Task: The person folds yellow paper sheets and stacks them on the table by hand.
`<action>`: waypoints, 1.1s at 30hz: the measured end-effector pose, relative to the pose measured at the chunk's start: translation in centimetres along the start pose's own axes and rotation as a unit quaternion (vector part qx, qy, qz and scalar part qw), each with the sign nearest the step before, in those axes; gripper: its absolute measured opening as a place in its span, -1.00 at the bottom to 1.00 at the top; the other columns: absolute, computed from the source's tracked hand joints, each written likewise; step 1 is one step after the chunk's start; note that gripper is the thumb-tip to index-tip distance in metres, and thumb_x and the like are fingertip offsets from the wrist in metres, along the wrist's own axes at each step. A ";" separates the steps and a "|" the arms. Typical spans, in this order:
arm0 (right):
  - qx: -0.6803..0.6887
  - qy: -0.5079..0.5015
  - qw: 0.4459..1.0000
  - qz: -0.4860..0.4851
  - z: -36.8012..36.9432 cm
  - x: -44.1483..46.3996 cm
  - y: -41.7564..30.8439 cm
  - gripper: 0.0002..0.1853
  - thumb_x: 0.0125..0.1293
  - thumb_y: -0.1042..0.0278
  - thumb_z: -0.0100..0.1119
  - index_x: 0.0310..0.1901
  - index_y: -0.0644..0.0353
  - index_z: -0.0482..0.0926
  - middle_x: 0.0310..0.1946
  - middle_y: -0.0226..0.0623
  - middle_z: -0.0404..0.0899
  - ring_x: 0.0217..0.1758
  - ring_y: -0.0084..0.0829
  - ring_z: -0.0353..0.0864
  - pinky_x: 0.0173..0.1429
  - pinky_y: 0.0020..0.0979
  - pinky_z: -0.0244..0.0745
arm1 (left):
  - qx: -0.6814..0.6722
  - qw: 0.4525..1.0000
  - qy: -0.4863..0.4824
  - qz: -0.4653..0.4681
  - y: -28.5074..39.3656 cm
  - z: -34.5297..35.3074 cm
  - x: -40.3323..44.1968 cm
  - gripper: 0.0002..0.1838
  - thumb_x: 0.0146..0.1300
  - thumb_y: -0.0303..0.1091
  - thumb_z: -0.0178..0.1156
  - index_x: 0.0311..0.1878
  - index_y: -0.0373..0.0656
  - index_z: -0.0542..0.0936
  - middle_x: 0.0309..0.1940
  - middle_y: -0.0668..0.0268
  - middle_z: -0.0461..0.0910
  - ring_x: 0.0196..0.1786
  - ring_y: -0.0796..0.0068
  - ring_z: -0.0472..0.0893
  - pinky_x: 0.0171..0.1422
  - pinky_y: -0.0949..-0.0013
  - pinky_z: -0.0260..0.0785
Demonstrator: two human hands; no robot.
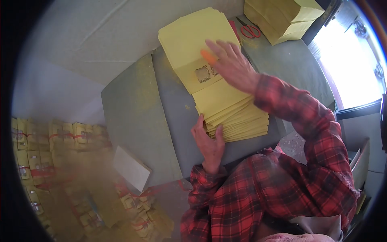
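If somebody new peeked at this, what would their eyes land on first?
Probably the fanned stack of yellow paper in the middle of the grey worktop, with the left hand at its edge. Next might be the bright orange covering on one digit of the right hand. The red-handled scissors at the top and glaring white window at right stand out too.

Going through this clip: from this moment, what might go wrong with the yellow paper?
The fanned yellow sheets lie unevenly, with the left hand at their edge, so they could slip out of line. The right hand is over the upper yellow sheets beside the printed design; a hurried stroke might crease one. The red-handled scissors lie close by and might get knocked.
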State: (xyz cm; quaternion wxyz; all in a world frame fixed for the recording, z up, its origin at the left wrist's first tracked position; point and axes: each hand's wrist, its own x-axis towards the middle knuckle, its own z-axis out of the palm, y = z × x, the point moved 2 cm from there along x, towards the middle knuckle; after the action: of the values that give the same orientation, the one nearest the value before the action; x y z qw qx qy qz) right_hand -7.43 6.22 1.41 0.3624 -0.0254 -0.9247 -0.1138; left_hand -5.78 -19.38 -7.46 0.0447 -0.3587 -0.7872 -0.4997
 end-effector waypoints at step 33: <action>0.112 -0.064 0.991 -0.045 -2.7 -9.4 -1.2 -0.72 0.35 0.39 0.27 0.05 0.28 0.66 0.30 -0.17 0.66 0.07 -0.16 0.63 0.27 -0.14 0.50 | -0.028 0.999 0.019 0.009 -0.4 0.2 -0.2 -0.21 0.33 -0.32 0.40 0.54 -0.43 0.33 0.34 -0.16 0.50 0.23 -0.09 0.50 0.39 0.00 0.39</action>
State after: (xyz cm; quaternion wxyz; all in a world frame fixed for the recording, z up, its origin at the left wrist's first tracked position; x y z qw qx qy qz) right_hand 1.11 4.76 -3.28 0.2975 0.0500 -0.9531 -0.0235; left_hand -5.82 -19.43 -7.89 0.0541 -0.3570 -0.7690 -0.5276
